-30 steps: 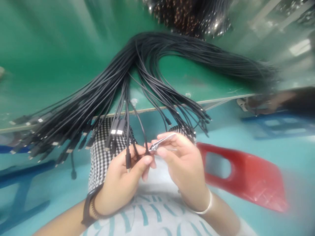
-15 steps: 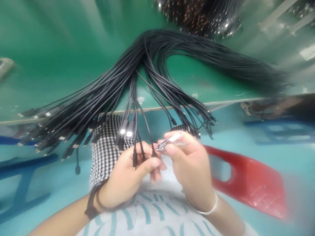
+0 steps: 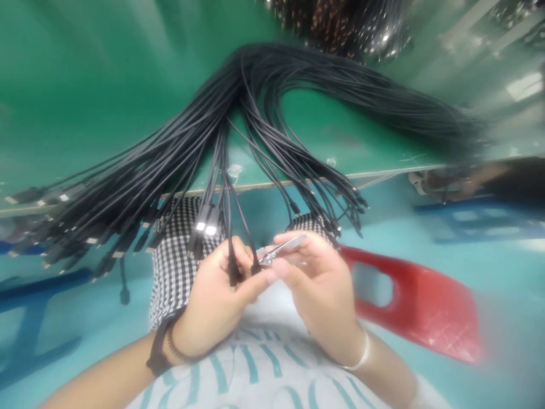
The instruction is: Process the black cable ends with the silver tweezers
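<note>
My left hand is closed on black cables, with one connector between thumb and fingers and another cable end hanging at the palm. In my right hand is a silver nail clipper, its jaws up against the pinched connector. Whether the jaws touch the cable I cannot tell. The cables run up to a thick black bundle draped over the table edge. Several loose plugs dangle just beyond my left hand, and more cable ends hang to the right.
The green table spans the far side, with another heap of cable ends at its back. A red stool stands at my right, blue stools lie farther off. Another person's arm shows at right.
The nail clipper has come closer to the connector, and my hands have drawn together. My left fingers have curled in more. The whole view has shifted slightly.
</note>
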The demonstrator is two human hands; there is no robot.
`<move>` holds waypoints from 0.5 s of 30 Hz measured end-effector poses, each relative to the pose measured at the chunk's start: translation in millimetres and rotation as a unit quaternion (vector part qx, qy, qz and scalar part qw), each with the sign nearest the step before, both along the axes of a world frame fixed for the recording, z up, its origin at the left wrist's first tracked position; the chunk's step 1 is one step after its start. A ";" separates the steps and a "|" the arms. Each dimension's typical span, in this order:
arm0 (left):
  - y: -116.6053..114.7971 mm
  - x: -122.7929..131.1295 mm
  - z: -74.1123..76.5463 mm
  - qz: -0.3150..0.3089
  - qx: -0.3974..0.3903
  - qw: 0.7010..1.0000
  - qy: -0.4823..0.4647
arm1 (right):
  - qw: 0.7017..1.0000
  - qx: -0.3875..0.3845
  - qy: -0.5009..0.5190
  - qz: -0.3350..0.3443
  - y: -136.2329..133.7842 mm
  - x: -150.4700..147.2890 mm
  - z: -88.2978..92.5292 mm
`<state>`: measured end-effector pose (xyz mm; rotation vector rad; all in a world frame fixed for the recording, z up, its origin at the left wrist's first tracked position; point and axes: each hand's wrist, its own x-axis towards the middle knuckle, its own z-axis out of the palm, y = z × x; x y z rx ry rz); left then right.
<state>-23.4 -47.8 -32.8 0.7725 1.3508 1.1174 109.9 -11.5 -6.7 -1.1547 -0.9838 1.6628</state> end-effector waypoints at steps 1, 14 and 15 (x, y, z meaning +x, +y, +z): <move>0.1 -0.2 -0.4 -0.001 0.000 1.000 0.010 | 1.000 0.004 -0.006 -0.001 -0.5 -0.2 0.0; 0.3 1.4 -2.5 -0.004 0.006 0.999 0.051 | 0.996 0.047 -0.076 -0.011 -4.5 0.9 -2.5; 0.3 1.5 -2.3 -0.004 0.006 0.999 0.053 | 0.996 0.048 -0.077 -0.012 -4.3 0.6 -2.1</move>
